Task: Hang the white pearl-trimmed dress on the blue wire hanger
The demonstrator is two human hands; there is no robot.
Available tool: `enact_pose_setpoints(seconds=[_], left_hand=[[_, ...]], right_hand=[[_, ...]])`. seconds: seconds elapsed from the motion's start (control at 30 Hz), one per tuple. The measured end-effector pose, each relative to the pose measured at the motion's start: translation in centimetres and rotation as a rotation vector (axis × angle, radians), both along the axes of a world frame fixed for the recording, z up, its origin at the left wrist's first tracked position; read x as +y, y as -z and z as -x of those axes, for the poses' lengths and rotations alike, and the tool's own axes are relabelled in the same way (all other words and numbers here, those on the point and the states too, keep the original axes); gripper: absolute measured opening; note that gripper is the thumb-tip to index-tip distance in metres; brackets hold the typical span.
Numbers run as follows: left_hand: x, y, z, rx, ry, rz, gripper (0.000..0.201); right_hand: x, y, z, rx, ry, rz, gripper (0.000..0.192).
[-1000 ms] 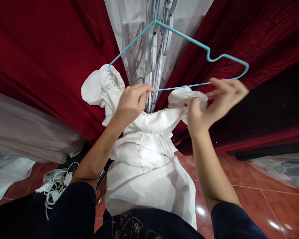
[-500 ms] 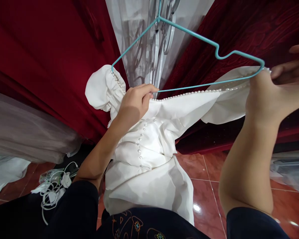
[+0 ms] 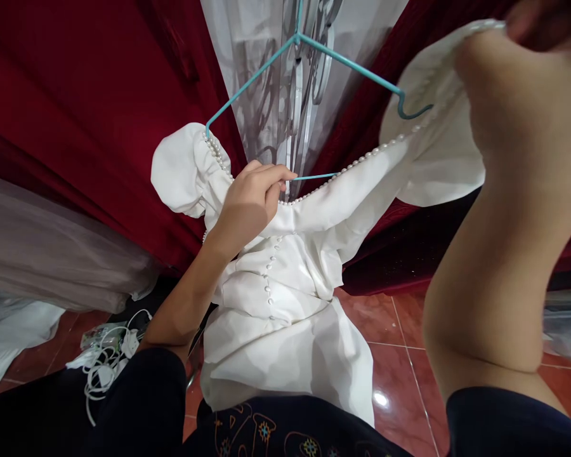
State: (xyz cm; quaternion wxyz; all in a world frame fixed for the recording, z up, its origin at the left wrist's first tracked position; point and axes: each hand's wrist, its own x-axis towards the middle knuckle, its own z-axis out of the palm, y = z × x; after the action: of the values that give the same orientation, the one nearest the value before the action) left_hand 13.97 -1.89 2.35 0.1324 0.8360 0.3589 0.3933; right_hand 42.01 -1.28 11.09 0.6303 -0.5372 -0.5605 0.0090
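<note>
A white dress (image 3: 290,279) with a pearl-trimmed neckline and small buttons down its bodice hangs in front of me. Its left puff sleeve (image 3: 178,168) sits on one end of a light-blue hanger (image 3: 252,79). My left hand (image 3: 254,197) is closed on the hanger's lower bar, right by the neckline. At the upper right, my right hand (image 3: 528,47) grips the pearl edge of the other sleeve (image 3: 442,152) and holds it stretched up and out. The hanger's right end is inside that sleeve, hidden by the cloth. Some right fingers are dark and blurred.
Dark red drapes (image 3: 95,108) stand on both sides, with white panels and metal scrollwork (image 3: 295,95) between them. Tangled white cables (image 3: 102,368) lie at lower left. Grey sheer fabric (image 3: 52,241) hangs at left. The floor has red tiles (image 3: 400,374).
My right hand has risen, pulling the right sleeve up over the hanger's right end, which showed before. My left hand keeps its grip and has shifted slightly left with the hanger.
</note>
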Motion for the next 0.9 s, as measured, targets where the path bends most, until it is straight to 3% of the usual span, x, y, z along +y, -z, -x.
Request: enact_pose_setpoints(seconds=[0.1, 0.13, 0.2, 0.27, 0.3, 0.4, 0.47, 0.57, 0.63, 0.7, 0.8, 0.87, 0.9], left_hand=[[-0.1, 0.2, 0.2, 0.005, -0.03, -0.016, 0.036], [0.0, 0.3, 0.2, 0.017, -0.046, -0.033, 0.036], [0.1, 0.4, 0.3, 0.044, -0.073, -0.068, 0.035], [0.3, 0.5, 0.3, 0.06, -0.079, -0.084, 0.034], [0.3, 0.5, 0.2, 0.064, -0.075, -0.084, 0.033], [0.3, 0.8, 0.0, 0.083, -0.06, -0.097, 0.033], [0.2, 1.2, -0.1, 0.092, -0.044, -0.134, 0.034], [-0.1, 2.1, 0.0, 0.042, -0.004, -0.205, 0.036], [-0.3, 2.6, 0.4, -0.026, -0.07, -0.216, 0.036], [-0.1, 2.8, 1.1, -0.111, -0.245, -0.272, 0.034], [1.2, 2.5, 2.8, -0.193, -0.499, -0.525, 0.035], [2.7, 2.1, 4.2, -0.205, -0.556, -0.584, 0.045], [3.5, 1.8, 4.9, -0.202, -0.552, -0.524, 0.042]], right_hand=[[-1.3, -1.4, 2.0, -0.169, -0.098, 0.261, 0.045], [-2.0, -1.4, 2.6, -0.199, -0.15, 0.252, 0.044], [-3.5, -0.3, 3.9, -0.235, -0.22, 0.032, 0.031], [-4.3, 1.8, 5.0, -0.292, -0.276, -0.231, 0.021], [-4.4, 3.1, 5.5, -0.338, -0.312, -0.274, 0.019], [-3.3, 8.0, 6.6, -0.567, -0.375, -0.095, 0.025], [-2.3, 11.2, 7.0, -0.668, -0.258, -0.009, 0.033], [-1.6, 14.1, 7.5, -0.651, -0.12, -0.064, 0.039], [-1.7, 14.7, 7.9, -0.608, -0.108, -0.104, 0.039], [-2.1, 14.7, 8.3, -0.568, -0.116, -0.121, 0.035], [-2.2, 14.5, 8.8, -0.538, -0.129, -0.144, 0.033], [-2.1, 14.4, 8.7, -0.546, -0.129, -0.135, 0.034], [-2.0, 14.4, 8.5, -0.552, -0.124, -0.123, 0.034]])
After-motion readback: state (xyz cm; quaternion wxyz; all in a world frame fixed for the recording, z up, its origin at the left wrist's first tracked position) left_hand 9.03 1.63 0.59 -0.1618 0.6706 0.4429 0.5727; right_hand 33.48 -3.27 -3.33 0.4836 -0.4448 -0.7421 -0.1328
